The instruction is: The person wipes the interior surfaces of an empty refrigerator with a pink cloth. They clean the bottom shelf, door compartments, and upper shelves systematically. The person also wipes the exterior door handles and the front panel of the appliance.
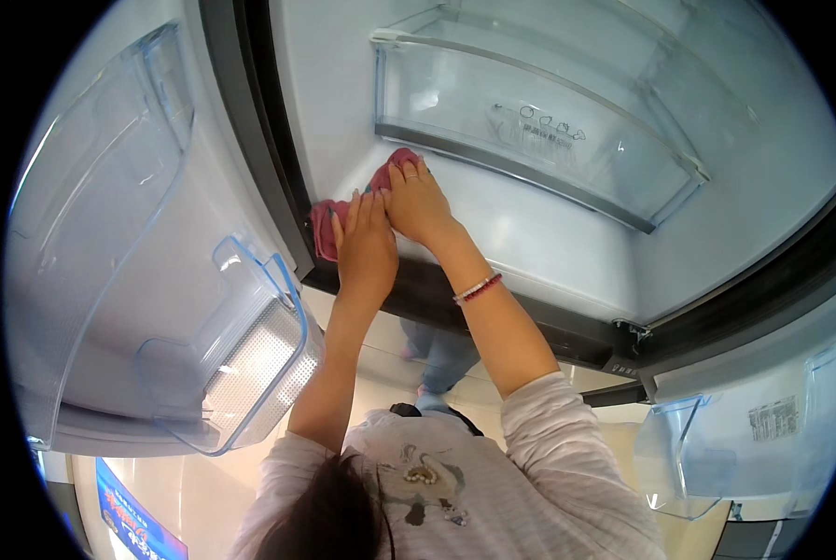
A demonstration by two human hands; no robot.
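1. A person's two bare hands reach into an open refrigerator compartment, meeting at its left side on a folded, dark pink cloth.
2. The cloth lies beneath and just beyond the fingertips, in the compartment's near left corner. Its long axis slants from near left, by the dark door frame, to far right, toward a clear drawer.
3. The left hand is closer to the cloth's near left end; the right hand covers its far right end. The hands touch or nearly touch.
4. Both hands are palm down, fingers extended and mostly side by side against the cloth. Whether either pinches a fold underneath, I cannot tell.
5. A beaded bracelet circles the right wrist.
6. To the left, an open door carries clear bins, one near the left forearm. Another clear bin sits far to the right.
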